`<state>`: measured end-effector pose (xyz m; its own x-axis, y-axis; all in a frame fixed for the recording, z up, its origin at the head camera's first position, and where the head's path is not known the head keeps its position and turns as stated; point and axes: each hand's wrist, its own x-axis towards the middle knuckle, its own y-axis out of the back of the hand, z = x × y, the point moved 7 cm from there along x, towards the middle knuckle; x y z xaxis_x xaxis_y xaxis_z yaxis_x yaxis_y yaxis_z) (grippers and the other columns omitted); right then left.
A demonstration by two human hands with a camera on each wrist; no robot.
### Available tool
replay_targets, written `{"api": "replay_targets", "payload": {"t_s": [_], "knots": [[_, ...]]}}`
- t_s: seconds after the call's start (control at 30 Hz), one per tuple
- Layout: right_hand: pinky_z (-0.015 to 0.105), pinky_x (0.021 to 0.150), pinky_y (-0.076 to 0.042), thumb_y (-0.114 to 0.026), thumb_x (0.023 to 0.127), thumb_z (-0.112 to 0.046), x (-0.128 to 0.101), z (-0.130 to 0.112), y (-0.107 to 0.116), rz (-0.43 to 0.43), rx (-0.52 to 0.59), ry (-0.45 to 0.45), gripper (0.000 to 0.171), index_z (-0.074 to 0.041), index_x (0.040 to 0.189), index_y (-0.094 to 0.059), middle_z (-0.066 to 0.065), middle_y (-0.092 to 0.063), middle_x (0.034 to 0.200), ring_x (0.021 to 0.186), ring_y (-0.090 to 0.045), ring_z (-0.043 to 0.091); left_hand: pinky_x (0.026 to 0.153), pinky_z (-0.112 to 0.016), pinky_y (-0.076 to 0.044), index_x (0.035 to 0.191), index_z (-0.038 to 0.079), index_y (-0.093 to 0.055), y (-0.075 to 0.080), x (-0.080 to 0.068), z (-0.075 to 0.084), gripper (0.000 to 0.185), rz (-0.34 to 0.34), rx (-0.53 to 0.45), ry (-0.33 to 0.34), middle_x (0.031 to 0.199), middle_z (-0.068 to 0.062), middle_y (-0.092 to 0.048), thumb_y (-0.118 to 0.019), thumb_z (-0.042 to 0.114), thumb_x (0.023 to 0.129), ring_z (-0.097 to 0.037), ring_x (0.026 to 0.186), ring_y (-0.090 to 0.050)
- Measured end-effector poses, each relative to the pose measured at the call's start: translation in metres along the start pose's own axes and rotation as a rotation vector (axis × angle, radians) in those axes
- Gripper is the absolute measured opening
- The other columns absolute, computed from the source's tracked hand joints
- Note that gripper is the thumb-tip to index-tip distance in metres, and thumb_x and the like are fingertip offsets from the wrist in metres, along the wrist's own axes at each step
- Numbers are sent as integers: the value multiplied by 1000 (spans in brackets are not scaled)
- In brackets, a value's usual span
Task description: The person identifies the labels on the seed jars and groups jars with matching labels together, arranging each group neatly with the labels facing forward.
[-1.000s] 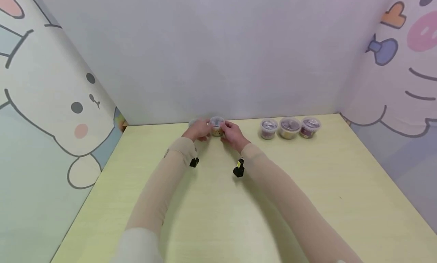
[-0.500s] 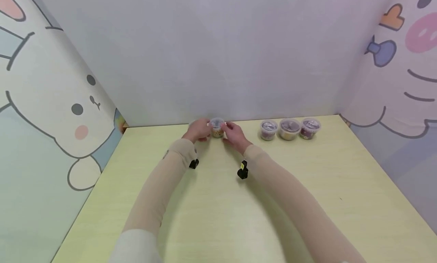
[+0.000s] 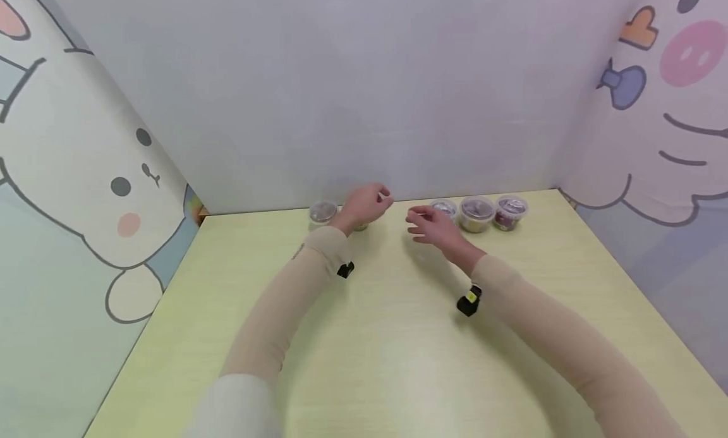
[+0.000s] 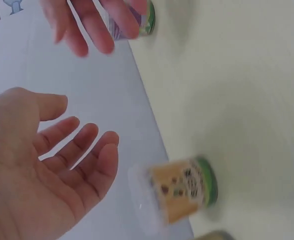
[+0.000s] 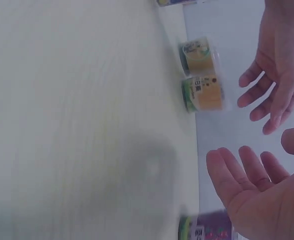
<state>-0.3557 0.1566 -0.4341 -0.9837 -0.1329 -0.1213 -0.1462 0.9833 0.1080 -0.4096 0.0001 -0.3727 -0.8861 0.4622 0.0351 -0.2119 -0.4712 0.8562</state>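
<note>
Small clear plastic tub with tan filling, green base and clear lid (image 4: 179, 192) stands upright on the pale yellow bench (image 3: 364, 337) near the back wall, held by nobody. We judge the risk as a knock: our left hand (image 3: 364, 204) hovers just above it, fingers relaxed and spread, so a careless drop could tip it into the second lidded tub (image 3: 322, 213) just beside it. Our right hand (image 3: 433, 226) is off to the right, apart from it, wide and empty, near three more lidded tubs (image 3: 476, 212).
</note>
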Motion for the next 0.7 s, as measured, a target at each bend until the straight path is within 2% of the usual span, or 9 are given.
{"api": "replay_targets", "payload": {"t_s": [0.07,0.17,0.27,0.37,0.53,0.63,0.7], "knots": [[49,99,-50,-53,107,-34,-12,5,18,3,10,-15,58,5,148,-40,29,-49,144,127,-55,43,92,-37,-51,131,4,-61,-12,7,8,37,-16,-44,-41,120,-11,-67,-52,30,106,-22,109,-62],[48,100,-50,-51,108,-37,-25,15,38,0,28,-58,61,6,148,-38,30,-47,145,127,-55,43,98,-37,-48,133,2,-60,-30,17,15,39,-28,-120,-63,128,-13,-64,-51,29,107,-24,117,-60],[46,101,-49,-47,108,-41,-32,28,51,-2,55,-108,64,6,150,-36,30,-45,147,127,-56,41,101,-38,-47,138,2,-57,-49,27,18,42,-41,-214,-39,134,-14,-61,-48,30,108,-25,122,-58],[45,101,-50,-43,109,-44,-32,39,59,6,115,-161,66,4,153,-31,29,-43,148,127,-57,39,93,-36,-51,139,2,-56,-70,36,22,44,-63,-314,-11,132,-15,-61,-45,32,109,-28,115,-62],[46,100,-50,-37,109,-47,-28,48,64,23,209,-223,68,1,156,-25,27,-40,152,127,-56,38,71,-29,-50,137,3,-58,-98,45,27,47,-104,-458,39,115,-18,-65,-43,37,110,-29,92,-64],[46,100,-50,-37,108,-50,-25,51,66,33,244,-244,70,2,154,-27,26,-40,151,126,-58,38,63,-26,-45,136,4,-60,-107,47,28,47,-93,-513,71,91,-13,-62,-43,39,110,-21,74,-58],[46,100,-50,-39,108,-51,-22,52,66,39,270,-256,69,3,151,-30,25,-41,149,124,-59,38,59,-26,-42,133,5,-62,-109,47,29,47,-75,-523,89,75,-7,-56,-42,40,110,-16,63,-51]]}}
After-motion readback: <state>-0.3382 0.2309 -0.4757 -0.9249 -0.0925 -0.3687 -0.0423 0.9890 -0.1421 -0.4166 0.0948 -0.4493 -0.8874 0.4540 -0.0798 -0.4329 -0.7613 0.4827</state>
